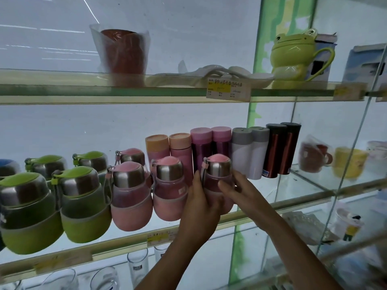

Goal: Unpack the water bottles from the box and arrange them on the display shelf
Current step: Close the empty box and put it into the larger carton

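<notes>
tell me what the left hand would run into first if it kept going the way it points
Probably the purple flask standing just behind: the left hand, gripping the pink bottle, points up and inward toward it. Depth is unclear.

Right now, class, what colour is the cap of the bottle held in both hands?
Pink cap on the water bottle, above a silver collar; head view.

bright white wall (188,28); green vertical strip (270,21) right.
</notes>
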`<state>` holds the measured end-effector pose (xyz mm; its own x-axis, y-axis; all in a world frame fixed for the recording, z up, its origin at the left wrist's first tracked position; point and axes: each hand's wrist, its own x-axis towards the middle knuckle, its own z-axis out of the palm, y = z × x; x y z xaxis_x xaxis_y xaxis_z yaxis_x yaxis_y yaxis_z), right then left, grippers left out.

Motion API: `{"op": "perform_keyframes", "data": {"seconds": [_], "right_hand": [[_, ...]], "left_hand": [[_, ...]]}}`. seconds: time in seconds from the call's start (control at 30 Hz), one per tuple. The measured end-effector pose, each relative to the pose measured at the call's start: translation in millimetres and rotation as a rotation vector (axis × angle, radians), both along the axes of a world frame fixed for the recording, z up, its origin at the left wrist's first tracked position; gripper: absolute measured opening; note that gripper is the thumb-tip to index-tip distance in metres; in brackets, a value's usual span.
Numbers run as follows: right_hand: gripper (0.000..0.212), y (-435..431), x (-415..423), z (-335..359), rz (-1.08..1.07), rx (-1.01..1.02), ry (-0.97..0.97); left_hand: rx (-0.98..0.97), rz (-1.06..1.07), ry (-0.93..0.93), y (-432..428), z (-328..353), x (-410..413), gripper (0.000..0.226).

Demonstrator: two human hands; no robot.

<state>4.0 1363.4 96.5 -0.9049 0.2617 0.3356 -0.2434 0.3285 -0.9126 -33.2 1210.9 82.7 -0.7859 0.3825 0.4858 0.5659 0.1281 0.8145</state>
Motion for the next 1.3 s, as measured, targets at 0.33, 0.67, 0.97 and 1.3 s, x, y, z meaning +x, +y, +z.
{"op": "perform_keyframes", "data": {"seconds": [0.33,0.67,0.97,1.3], "right_hand": [[0.039,-0.7,-11.2,-1.3,-0.007,0.044,-0.053],[0.042,-17.4,-22.2,0.4,0.04,0.027,-0.075],[0.057,-25.3,-18.0,-0.3,0.017,0.115,-0.116],[0.04,-38.9,4.7,6.5,-0.092,0.15,-0.126]], "left_hand": [[-0.202,0.213,0.289,-26.9,-25.9,18.7,0.091],[-0.232,0.207,0.181,-42.0,-13.3,19.7,0.068],[-0.196,0.127,0.161,-47.1,-11.2,17.2,0.059],[-0.073,-0.018,0.151,-49.6,-13.0,14.7,0.038]]}}
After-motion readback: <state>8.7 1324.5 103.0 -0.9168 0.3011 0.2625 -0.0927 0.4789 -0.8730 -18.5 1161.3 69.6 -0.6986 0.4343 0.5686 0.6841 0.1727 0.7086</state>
